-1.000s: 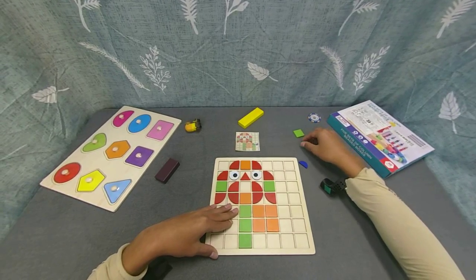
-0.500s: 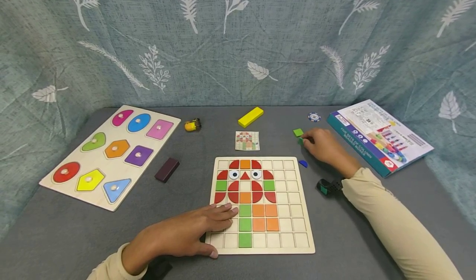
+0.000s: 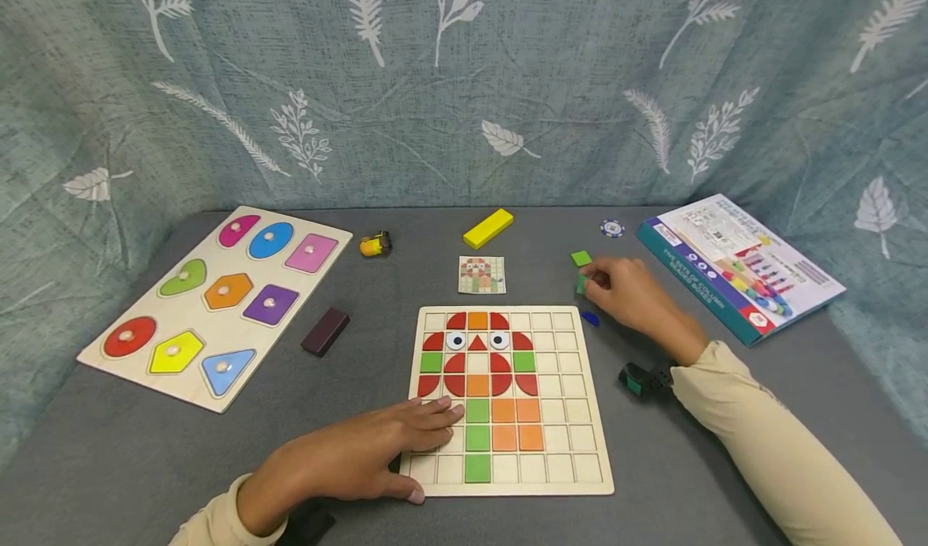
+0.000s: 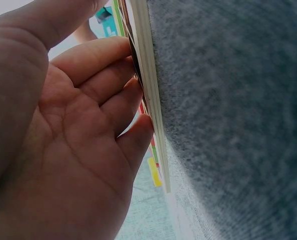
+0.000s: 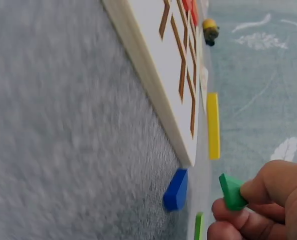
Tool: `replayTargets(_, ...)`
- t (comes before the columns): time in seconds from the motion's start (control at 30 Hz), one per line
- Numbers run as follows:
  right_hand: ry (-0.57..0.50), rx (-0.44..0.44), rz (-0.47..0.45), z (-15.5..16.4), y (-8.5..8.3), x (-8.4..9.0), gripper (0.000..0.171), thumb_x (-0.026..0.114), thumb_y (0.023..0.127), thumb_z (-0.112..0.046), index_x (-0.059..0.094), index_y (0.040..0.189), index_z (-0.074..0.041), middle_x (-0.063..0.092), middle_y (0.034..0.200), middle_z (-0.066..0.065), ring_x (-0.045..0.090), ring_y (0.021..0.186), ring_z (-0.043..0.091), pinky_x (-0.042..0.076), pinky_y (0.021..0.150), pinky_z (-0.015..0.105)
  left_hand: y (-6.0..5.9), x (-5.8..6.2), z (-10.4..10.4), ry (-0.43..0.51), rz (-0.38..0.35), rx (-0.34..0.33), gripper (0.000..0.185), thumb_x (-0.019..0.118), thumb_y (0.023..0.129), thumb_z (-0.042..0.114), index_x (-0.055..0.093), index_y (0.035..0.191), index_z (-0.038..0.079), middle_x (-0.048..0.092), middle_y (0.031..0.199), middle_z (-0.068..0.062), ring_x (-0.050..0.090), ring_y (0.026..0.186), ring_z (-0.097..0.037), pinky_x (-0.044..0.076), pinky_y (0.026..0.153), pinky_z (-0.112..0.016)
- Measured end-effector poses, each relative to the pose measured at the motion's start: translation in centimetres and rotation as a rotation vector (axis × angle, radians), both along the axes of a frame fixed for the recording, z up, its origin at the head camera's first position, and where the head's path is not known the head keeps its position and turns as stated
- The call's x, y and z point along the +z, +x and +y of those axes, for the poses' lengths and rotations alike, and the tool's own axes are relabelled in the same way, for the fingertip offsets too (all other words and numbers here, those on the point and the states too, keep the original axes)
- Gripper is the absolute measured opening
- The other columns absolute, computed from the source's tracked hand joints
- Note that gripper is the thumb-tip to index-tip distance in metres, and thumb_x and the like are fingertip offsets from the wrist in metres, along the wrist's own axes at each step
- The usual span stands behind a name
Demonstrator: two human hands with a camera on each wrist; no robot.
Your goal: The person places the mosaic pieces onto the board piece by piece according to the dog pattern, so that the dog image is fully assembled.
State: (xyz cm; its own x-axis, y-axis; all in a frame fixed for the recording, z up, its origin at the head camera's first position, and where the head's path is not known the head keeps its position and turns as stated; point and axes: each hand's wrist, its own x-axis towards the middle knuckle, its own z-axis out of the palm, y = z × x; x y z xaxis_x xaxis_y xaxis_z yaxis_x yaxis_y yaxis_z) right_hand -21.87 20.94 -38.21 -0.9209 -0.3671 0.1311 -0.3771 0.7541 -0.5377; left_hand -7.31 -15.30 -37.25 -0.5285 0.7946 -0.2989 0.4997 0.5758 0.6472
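Right hand (image 3: 629,292) pinches a small green tile (image 3: 582,285) at its fingertips, grip clamped on the tile's edge, tile lifted just off the counter (image 3: 377,304). In the right wrist view the green tile (image 5: 232,192) pokes out past thumb and forefinger, only a corner caught. A second green square (image 3: 582,258) lies just beyond the grip, a blue piece (image 3: 590,318) just below it, on the near side, both flat on the counter.

Left hand (image 3: 348,459) lies flat, fingers straight, pressing the near-left corner of the grid board (image 3: 573,417); the left wrist view shows fingertips (image 4: 138,125) on the board edge.

We judge the step is carrying the tile to an open cell. To do it well we keep the pinch light but square the tile between the pads, since a corner hold may let it twist. We lower it flat into the cell, not edge first. We keep the left palm pressing so the board can't slide, and we steer clear of the blue piece by the board's corner.
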Motion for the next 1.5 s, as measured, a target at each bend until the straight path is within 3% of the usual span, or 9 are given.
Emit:
replayTargets(0.13,-0.038,0.052,-0.002,-0.4,0.8,0.4,0.021,0.058,0.094,-0.005,0.069,0.110,0.005,0.066,0.080,0.006,0.051,0.059,0.014,0.041,0.055,0.032,0.0,0.1,0.0,-0.001,-0.001,0.004,0.069,0.075,0.086,0.025,0.044,0.147,0.015,0.030,0.156,0.008,0.021,0.145,-0.019,0.027,0.111,-0.046)
replayTargets(0.33,-0.071,0.127,-0.007,-0.8,1.8,0.8,0.015,0.063,0.093,-0.002,0.070,0.106,0.001,0.068,0.094,0.008,0.061,0.080,0.018,0.050,0.069,0.037,0.0,0.1,0.0,-0.012,0.000,0.006,0.070,0.076,0.086,0.026,0.044,0.147,0.016,0.032,0.155,0.008,0.022,0.144,-0.018,0.028,0.111,-0.045)
replayTargets(0.7,-0.088,0.227,-0.034,-1.2,4.5,1.2,0.014,0.068,0.088,-0.001,0.072,0.101,-0.003,0.067,0.093,0.000,0.059,0.077,0.011,0.051,0.066,0.029,0.0,0.2,0.3,-0.033,-0.001,0.007,0.069,0.077,0.085,0.026,0.046,0.146,0.014,0.033,0.154,0.007,0.021,0.145,-0.017,0.028,0.111,-0.043)
replayTargets(0.97,-0.135,0.342,-0.193,-1.8,6.9,1.3,0.013,0.068,0.088,-0.002,0.073,0.099,-0.008,0.065,0.085,-0.008,0.052,0.068,0.009,0.045,0.057,0.025,0.2,0.2,0.3,-0.038,-0.012,0.013,0.068,0.077,0.085,0.026,0.047,0.145,0.014,0.032,0.154,0.007,0.021,0.145,-0.017,0.028,0.111,-0.044)
replayTargets(1.17,-0.155,0.416,-0.284,-2.5,8.0,1.4,0.012,0.067,0.089,-0.002,0.073,0.096,-0.010,0.065,0.085,-0.009,0.052,0.069,0.008,0.046,0.059,0.024,0.3,0.1,0.2,-0.035,0.003,0.014,0.068,0.076,0.085,0.026,0.047,0.145,0.014,0.032,0.154,0.007,0.022,0.145,-0.018,0.028,0.111,-0.044)
replayTargets(1.33,-0.171,0.492,-0.297,-2.9,8.8,1.0,0.017,0.065,0.086,0.004,0.072,0.093,-0.010,0.063,0.082,-0.010,0.053,0.070,0.006,0.048,0.061,0.024,0.3,0.0,0.2,-0.031,0.005,0.011,0.068,0.077,0.085,0.026,0.047,0.145,0.014,0.033,0.154,0.007,0.022,0.144,-0.018,0.029,0.111,-0.044)
replayTargets(1.5,-0.139,0.506,-0.330,-3.4,9.3,0.9,0.017,0.066,0.085,0.005,0.072,0.092,-0.009,0.059,0.078,-0.010,0.051,0.067,0.004,0.046,0.058,0.022,0.3,0.1,0.2,-0.039,0.000,0.015,0.067,0.076,0.085,0.026,0.047,0.145,0.014,0.033,0.154,0.007,0.022,0.144,-0.018,0.029,0.111,-0.044)
